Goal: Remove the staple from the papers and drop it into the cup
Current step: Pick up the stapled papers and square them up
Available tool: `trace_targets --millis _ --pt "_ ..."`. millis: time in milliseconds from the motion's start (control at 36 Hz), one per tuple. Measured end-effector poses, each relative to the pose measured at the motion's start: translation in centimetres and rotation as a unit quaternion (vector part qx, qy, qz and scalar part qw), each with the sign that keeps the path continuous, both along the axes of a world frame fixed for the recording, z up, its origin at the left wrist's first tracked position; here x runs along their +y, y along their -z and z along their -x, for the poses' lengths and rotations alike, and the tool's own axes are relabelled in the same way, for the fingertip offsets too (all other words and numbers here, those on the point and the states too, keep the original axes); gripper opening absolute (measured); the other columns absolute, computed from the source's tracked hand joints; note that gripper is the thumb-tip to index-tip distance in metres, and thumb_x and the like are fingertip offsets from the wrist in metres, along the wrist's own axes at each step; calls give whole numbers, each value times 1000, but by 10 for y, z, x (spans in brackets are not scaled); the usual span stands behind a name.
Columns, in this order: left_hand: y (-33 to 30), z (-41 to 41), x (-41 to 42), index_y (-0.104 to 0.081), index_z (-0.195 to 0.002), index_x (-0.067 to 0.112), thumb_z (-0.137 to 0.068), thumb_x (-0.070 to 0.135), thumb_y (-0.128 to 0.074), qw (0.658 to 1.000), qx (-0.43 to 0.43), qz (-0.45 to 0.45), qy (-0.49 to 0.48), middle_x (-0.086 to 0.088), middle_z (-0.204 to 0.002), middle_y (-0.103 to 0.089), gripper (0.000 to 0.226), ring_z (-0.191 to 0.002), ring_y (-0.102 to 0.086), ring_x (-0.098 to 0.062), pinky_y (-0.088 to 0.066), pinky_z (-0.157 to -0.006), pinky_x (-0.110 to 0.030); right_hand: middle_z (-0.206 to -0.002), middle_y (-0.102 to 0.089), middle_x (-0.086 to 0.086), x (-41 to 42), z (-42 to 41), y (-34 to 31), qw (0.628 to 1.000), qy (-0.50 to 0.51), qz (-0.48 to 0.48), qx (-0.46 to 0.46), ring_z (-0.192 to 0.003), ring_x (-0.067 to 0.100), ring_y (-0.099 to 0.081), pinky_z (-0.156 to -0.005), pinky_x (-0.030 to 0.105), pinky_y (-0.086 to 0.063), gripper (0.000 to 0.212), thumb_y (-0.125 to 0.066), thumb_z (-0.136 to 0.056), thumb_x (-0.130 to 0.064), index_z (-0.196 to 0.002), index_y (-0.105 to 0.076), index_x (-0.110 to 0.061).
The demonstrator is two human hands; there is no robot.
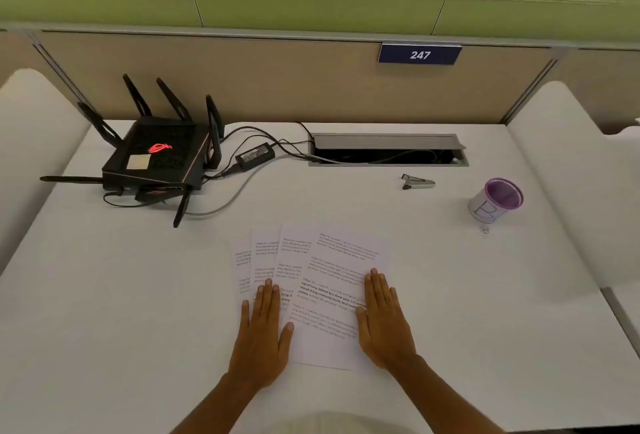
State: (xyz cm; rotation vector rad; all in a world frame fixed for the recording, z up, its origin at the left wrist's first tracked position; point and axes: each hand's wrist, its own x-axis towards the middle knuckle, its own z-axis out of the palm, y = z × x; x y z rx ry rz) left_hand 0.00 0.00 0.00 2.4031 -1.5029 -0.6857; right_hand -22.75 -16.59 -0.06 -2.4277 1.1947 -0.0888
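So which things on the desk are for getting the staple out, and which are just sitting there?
For the job: papers, staple remover, purple-rimmed cup, left hand, right hand.

Just there: router, power adapter, cable box, number sign 247.

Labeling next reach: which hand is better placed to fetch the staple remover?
Right hand: the small metal staple remover lies on its side of the fanned white papers; left hand would cross over.

Four printed papers point(332, 281) lie fanned out on one white desk point(450, 312). Two hands point(265, 333) rest flat on them. There is one staple remover point(418, 182), one purple-rimmed cup point(496, 200), one black router point(156, 160) with at least six visible antennas, one power adapter point(255, 156), one cable box point(388, 149) and one number sign point(419, 54).
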Motion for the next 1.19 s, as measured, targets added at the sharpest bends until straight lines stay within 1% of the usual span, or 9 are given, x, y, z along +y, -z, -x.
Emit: trace_targets --millis 167,278,333,417,472,583,667,861,1194 --pt "-4 -8 -1 -16 -171 16 -107 56 -30 994 52 96 -12 1 -180 -15 76 -169 -9 -20 2 -137 -58 -172 -25 7 -12 -9 -11 998 3 26 -61 -162 22 -19 -131 49 -19 61 -52 -108 -25 -162 -31 -7" --pt "-11 -17 -2 -56 -156 18 -106 39 -56 980 65 179 -59 -1 -161 -53 54 -159 -36 -37 -36 -127 -58 -139 -69 13 -24 -15 -9 980 34 99 -170 -126 29 -68 -105 50 -56 47 -79 -91 -8 -136 -68 -3" --pt "-14 -24 -5 -71 -141 14 -102 32 -63 969 43 222 -102 -7 -142 -71 44 -142 -59 -37 -56 -112 -52 -121 -77 12 -27 -20 -10 972 80 103 -197 -109 29 -73 -91 51 -61 42 -83 -87 -8 -128 -73 -5" --pt "-20 -40 -10 -77 -130 14 -102 31 -68 949 34 263 -170 -5 -109 -85 34 -94 -74 -9 -66 -85 -31 -119 -76 7 -31 -25 -14 969 137 83 -190 -112 26 -67 -94 53 -56 44 -84 -88 -21 -128 -72 -11" --pt "-21 -49 -16 -74 -133 13 -104 26 -70 944 44 253 -207 -6 -109 -84 33 -91 -72 -9 -70 -83 -41 -134 -68 6 -34 -29 -17 977 158 59 -127 -127 26 -57 -105 51 -50 60 -80 -88 -44 -138 -64 -15" --pt "-16 -60 -29 -50 -154 12 -95 41 -79 951 47 126 -279 -16 -154 -58 72 -142 -54 -38 -51 -114 -61 -163 -41 9 -33 -38 -16 986 163 21 -24 -151 30 -37 -122 55 -35 106 -63 -80 -80 -158 -35 -14" --pt "-15 -63 -40 -37 -161 10 -88 55 -80 953 39 57 -295 -20 -164 -44 95 -150 -41 -44 -42 -119 -67 -172 -22 10 -29 -44 -13 987 160 -16 4 -160 31 -20 -130 57 -17 122 -51 -78 -90 -164 -17 -11" --pt "-11 -51 -53 -15 -170 16 -84 68 -77 967 23 -23 -251 -14 -179 -18 118 -163 -23 -41 -28 -127 -64 -177 -2 8 -22 -56 -7 993 108 -25 39 -163 29 -2 -131 59 -7 127 -37 -78 -95 -166 -1 -10" --pt "-15 -33 -61 -9 -171 18 -88 45 -85 963 76 3 -258 -9 -179 -21 116 -162 -24 -36 -24 -130 -59 -176 7 9 -13 -72 -2 997 40 -25 54 -163 29 6 -132 55 0 125 -39 -82 -90 -167 4 -9"
